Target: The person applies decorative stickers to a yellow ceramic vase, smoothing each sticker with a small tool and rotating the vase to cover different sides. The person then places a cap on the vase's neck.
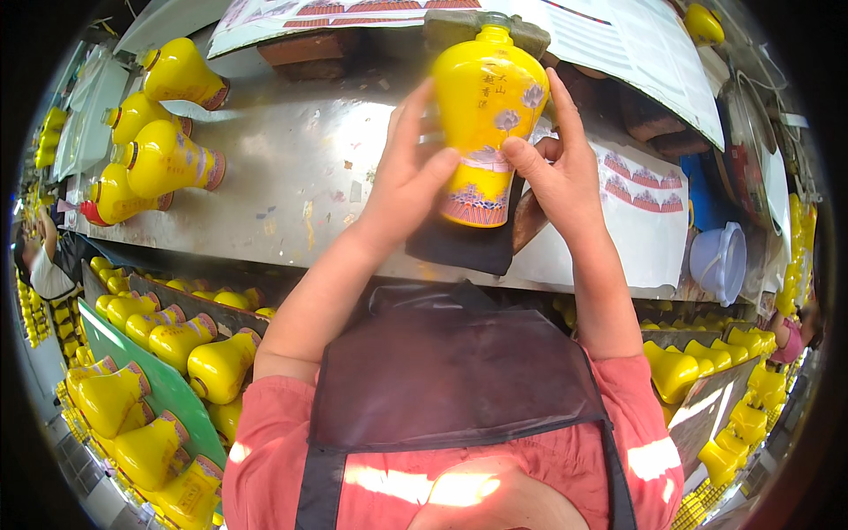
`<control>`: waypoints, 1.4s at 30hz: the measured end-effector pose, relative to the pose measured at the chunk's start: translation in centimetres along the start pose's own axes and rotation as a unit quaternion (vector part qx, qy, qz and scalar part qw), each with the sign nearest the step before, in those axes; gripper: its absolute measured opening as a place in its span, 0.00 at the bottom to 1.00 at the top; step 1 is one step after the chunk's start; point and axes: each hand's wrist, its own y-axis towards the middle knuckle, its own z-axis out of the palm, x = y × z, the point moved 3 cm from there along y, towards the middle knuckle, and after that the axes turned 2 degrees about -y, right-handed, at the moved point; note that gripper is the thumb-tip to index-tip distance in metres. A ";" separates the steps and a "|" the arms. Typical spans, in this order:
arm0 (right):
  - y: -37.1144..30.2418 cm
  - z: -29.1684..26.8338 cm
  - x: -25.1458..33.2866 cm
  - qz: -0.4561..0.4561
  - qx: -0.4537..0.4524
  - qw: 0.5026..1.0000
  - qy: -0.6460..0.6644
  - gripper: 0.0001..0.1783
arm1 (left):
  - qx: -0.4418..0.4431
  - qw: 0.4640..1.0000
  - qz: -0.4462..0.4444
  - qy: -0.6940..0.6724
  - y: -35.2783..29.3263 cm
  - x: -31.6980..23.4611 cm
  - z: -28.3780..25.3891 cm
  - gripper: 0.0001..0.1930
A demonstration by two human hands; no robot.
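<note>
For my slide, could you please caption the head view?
Both hands, left and right, hold a yellow bottle over a metal table.

Yellow bottles (168, 159) lying on metal bench (300, 177); decal sheets (640, 208) right; blue bowl (717, 261) beyond.

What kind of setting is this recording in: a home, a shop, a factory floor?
Most likely a factory workbench where ceramic bottles get decorated. Both hands hold a yellow bottle over a metal worktable, sheets of printed decals lie beside it, and dozens of matching yellow bottles fill the bench and the racks below.
</note>
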 end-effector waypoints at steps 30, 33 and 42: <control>3.1 -1.4 6.0 -0.244 0.009 0.899 -0.365 0.25 | -0.010 0.972 0.002 0.234 3.5 -1.5 1.6 0.51; 3.3 -1.1 6.6 -0.250 0.019 0.882 -0.398 0.26 | -0.003 0.985 0.000 0.173 3.4 -1.0 1.5 0.52; 3.6 -1.2 7.2 -0.257 0.043 0.891 -0.372 0.28 | -0.009 0.985 0.043 0.167 3.3 -1.1 1.2 0.52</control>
